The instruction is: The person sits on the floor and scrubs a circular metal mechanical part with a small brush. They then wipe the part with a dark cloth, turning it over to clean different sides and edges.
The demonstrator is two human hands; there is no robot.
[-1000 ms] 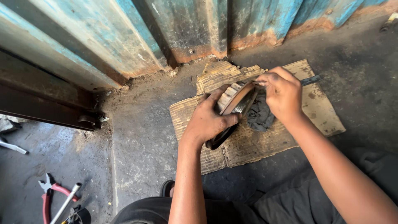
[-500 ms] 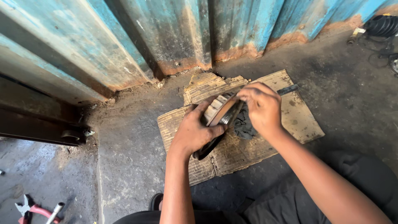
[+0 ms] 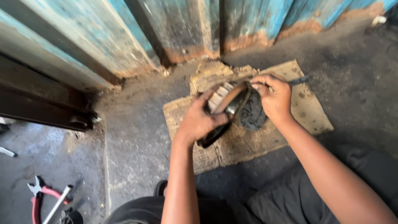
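Hands (image 3: 199,120) lower now — gripping brake shoe (image 3: 232,103)

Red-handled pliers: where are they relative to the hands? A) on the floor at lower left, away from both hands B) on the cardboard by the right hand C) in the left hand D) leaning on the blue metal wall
A: the pliers lie on the floor at the lower left, far from the left hand and right hand working over the cardboard.

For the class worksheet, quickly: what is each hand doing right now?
Left hand: closed on the curved metal part.
Right hand: closed on a thin tool, beside a dark rag.
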